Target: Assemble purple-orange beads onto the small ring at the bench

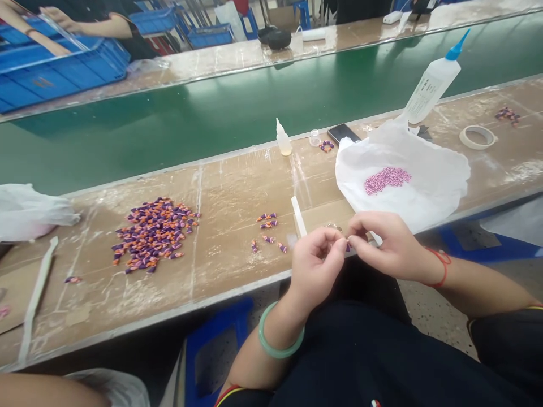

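My left hand (316,265) and my right hand (384,243) meet at the table's front edge, thumbs and fingers pinched. Between their fingertips shows a small purple piece (348,247), mostly covered by the fingers. Several purple-and-orange pieces (268,224) lie loose left of my hands, and a big pile of the same kind (155,232) is farther left. Just beyond my fingers is a white strip (299,217). Tiny pink beads (387,180) rest on a crumpled white sheet (436,164) beyond my right hand.
A small dropper bottle (283,139), a phone (343,133) and a ring of pieces (326,146) sit along the green belt (237,107). Right of them are a large blue-tipped bottle (432,85) and a tape roll (478,137). Across, a person's hands reach into a blue crate (63,73).
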`<action>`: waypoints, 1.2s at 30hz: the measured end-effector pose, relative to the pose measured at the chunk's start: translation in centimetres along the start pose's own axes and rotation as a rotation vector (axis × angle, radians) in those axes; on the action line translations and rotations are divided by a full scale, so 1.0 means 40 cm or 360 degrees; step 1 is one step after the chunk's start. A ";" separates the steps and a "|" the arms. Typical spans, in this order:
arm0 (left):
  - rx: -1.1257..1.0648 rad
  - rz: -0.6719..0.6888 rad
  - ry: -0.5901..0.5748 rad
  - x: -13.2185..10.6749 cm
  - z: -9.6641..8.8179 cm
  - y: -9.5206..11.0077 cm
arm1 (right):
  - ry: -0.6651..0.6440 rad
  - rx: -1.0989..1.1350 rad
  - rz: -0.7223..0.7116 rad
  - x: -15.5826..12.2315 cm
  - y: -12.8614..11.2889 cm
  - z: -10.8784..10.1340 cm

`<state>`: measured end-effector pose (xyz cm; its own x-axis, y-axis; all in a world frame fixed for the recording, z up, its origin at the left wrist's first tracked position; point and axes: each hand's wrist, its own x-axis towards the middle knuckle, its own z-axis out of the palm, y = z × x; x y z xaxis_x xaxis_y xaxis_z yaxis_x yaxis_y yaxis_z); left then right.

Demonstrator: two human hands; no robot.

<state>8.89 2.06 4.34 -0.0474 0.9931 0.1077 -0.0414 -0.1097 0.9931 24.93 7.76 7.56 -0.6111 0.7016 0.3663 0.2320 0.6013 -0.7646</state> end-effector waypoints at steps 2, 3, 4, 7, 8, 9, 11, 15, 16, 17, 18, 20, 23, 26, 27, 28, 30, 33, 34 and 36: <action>0.0095 -0.0002 0.0002 -0.001 -0.005 0.000 | -0.0039 -0.0027 -0.0002 0.002 -0.003 -0.002; 0.0127 -0.0002 -0.0001 -0.001 -0.006 -0.001 | -0.0052 -0.0040 0.0005 0.002 -0.003 -0.003; 0.0153 0.0003 -0.0003 -0.001 -0.007 -0.002 | -0.0060 -0.0053 0.0013 0.002 -0.004 -0.002; 0.0226 0.0050 0.0002 0.000 -0.008 -0.006 | -0.0069 -0.0086 0.0026 0.000 -0.002 0.001; 0.0251 0.0069 0.0008 0.000 -0.008 -0.007 | -0.0067 -0.0097 0.0026 -0.001 -0.001 0.002; 0.0272 0.0085 0.0019 0.000 -0.008 -0.007 | -0.0066 -0.0103 0.0024 -0.001 0.000 0.003; 0.0275 0.0100 0.0028 -0.001 -0.011 -0.007 | -0.0081 -0.0089 0.0028 0.000 0.001 0.005; 0.0024 0.0031 -0.0014 -0.004 -0.024 -0.003 | -0.0186 0.0059 0.0104 0.010 -0.003 0.000; -0.0062 -0.0004 -0.0011 -0.004 -0.029 -0.003 | -0.0222 0.0094 0.0122 0.013 -0.004 -0.003; -0.0140 -0.0043 0.0003 -0.005 -0.034 -0.004 | -0.0258 0.0115 0.0130 0.017 -0.004 -0.007; -0.0201 -0.0082 0.0017 -0.005 -0.041 -0.007 | -0.0290 0.0114 0.0121 0.020 -0.004 -0.011; -0.0273 -0.0159 0.0043 -0.007 -0.055 -0.018 | -0.0345 0.0046 0.0070 0.029 0.003 -0.020; -0.0322 -0.0254 0.0115 -0.017 -0.078 -0.049 | -0.0444 -0.0257 -0.0022 0.047 0.032 -0.028; -0.0408 -0.0364 0.0197 -0.034 -0.096 -0.087 | -0.0671 -0.0648 0.0017 0.068 0.072 -0.026; -0.0444 -0.0398 0.0212 -0.040 -0.100 -0.097 | -0.0759 -0.0760 0.0051 0.075 0.083 -0.023; -0.0477 -0.0425 0.0224 -0.045 -0.103 -0.105 | -0.0843 -0.0853 0.0082 0.082 0.091 -0.019; -0.0515 -0.0453 0.0240 -0.052 -0.107 -0.112 | -0.0963 -0.1005 0.0121 0.094 0.098 -0.009; -0.0484 -0.0467 0.0250 -0.053 -0.107 -0.112 | -0.1065 -0.1188 0.0129 0.110 0.091 0.004; -0.0465 -0.0470 0.0246 -0.052 -0.107 -0.111 | -0.1098 -0.1241 0.0127 0.115 0.086 0.008; -0.0440 -0.0476 0.0233 -0.049 -0.107 -0.111 | -0.1162 -0.1336 0.0112 0.122 0.078 0.014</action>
<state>4.91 0.40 -0.46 -0.1331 0.9684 -0.2107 -0.3396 0.1552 0.9277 22.24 12.83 6.65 -0.8108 0.5170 -0.2744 0.5529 0.8304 -0.0690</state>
